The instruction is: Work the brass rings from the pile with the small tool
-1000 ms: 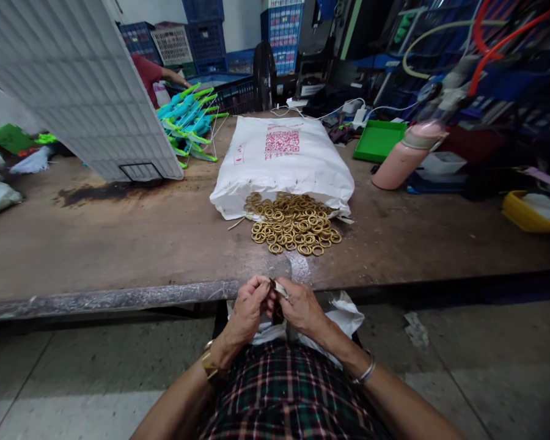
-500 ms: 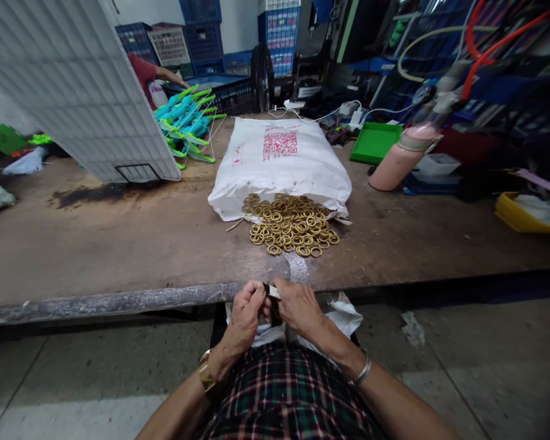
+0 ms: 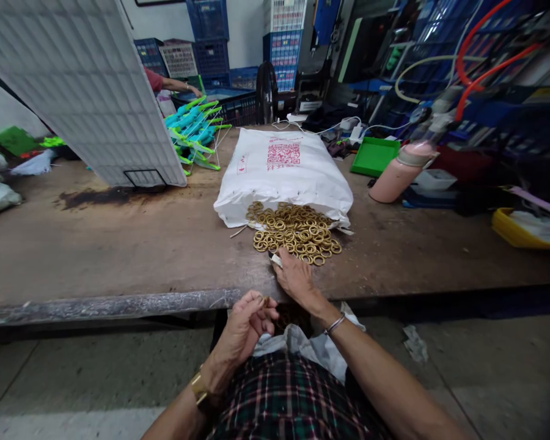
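Note:
A heap of brass-coloured rings (image 3: 297,231) spills from the open mouth of a white sack (image 3: 256,159) with a red printed code. My right hand (image 3: 297,278) is closed on a small tool (image 3: 275,260) with a pale body and dark tip, at the near edge of the rings. Above my lap, by the table edge, my left hand (image 3: 250,321) has its fingers curled, thumb and forefinger pinched on something small and brownish, too small to make out. Beneath the hands, white sheeting (image 3: 296,342) lies over my lap, with dark contents partly hidden.
The wooden table (image 3: 119,250) carries a grey ribbed panel (image 3: 101,91) and turquoise-green plastic frames (image 3: 195,131) at left. At right are a green tray (image 3: 374,156), a pink bottle (image 3: 396,174) and a yellow tray (image 3: 527,235). A person's arm (image 3: 178,85) shows behind the panel.
My hands have come apart. The right one has moved forward with the tool to the rings, while the left stays low near the table edge. The view has shifted slightly.

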Tool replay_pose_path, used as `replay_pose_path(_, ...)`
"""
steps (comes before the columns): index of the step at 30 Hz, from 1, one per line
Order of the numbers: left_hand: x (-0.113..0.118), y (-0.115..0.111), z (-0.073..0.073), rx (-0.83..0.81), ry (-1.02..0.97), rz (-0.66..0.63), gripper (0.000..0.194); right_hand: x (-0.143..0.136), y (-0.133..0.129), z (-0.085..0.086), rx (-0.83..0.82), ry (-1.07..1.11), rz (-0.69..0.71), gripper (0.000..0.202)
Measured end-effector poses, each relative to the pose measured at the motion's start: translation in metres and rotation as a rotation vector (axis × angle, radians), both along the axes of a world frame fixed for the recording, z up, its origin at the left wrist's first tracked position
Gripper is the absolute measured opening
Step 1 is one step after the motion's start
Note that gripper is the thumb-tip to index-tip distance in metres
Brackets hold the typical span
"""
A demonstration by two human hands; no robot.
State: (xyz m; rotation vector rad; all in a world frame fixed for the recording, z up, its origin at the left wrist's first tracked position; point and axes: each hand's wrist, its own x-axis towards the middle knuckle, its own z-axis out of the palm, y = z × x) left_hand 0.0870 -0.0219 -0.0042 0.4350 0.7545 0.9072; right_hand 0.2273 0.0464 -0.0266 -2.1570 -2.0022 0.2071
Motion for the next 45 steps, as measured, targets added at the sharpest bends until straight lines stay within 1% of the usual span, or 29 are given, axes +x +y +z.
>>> replay_pose_path(2,-0.004,0.002,-0.002,-0.052,-0.059,-0.012,0.015,0.0,0.001,0.0,-0.008,-0.019,-0.005,0.023)
replay_pose_path(5,-0.008,0.005,-0.008,-0.125,-0.145,-0.031,0.019,0.002,0.001,0.0,-0.011,-0.017,0.011,0.021)
replay_pose_path(7,-0.008,0.006,-0.013,-0.177,-0.184,-0.021,0.016,0.005,0.0,0.001,-0.007,-0.005,0.03,0.021)
replay_pose_path(9,-0.008,0.007,-0.015,-0.222,-0.19,0.0,0.016,0.007,-0.002,0.0,-0.002,0.007,0.044,0.021)
replay_pose_path(11,-0.007,0.009,-0.015,-0.226,-0.164,0.015,0.02,0.009,-0.004,0.0,0.001,0.012,0.054,0.019)
replay_pose_path(13,-0.005,0.012,-0.013,-0.189,-0.114,0.008,0.022,0.01,-0.006,-0.002,0.007,0.012,0.063,0.018)
replay_pose_path(18,-0.005,0.022,-0.007,-0.035,0.037,-0.045,0.025,0.013,-0.011,-0.003,0.024,0.066,0.066,0.017)
replay_pose_path(24,-0.003,0.034,-0.012,0.136,0.277,0.008,0.032,0.016,-0.015,0.003,-0.002,0.273,0.064,0.016)
replay_pose_path(28,0.003,0.041,-0.011,0.149,0.337,0.031,0.036,0.015,-0.017,0.004,-0.006,0.367,0.088,0.018)
replay_pose_path(32,0.01,0.048,-0.006,0.171,0.458,0.011,0.037,0.012,-0.019,0.0,0.023,0.417,0.135,0.021)
replay_pose_path(37,0.014,0.054,-0.009,0.271,0.614,-0.021,0.025,0.009,-0.023,-0.002,0.029,0.437,0.162,0.019)
replay_pose_path(41,0.013,0.057,-0.011,0.25,0.616,-0.049,0.021,0.008,-0.022,-0.004,0.053,0.485,0.178,0.019)
replay_pose_path(45,0.01,0.058,-0.009,0.231,0.591,-0.107,0.02,0.009,-0.017,-0.008,0.031,0.62,0.159,0.019)
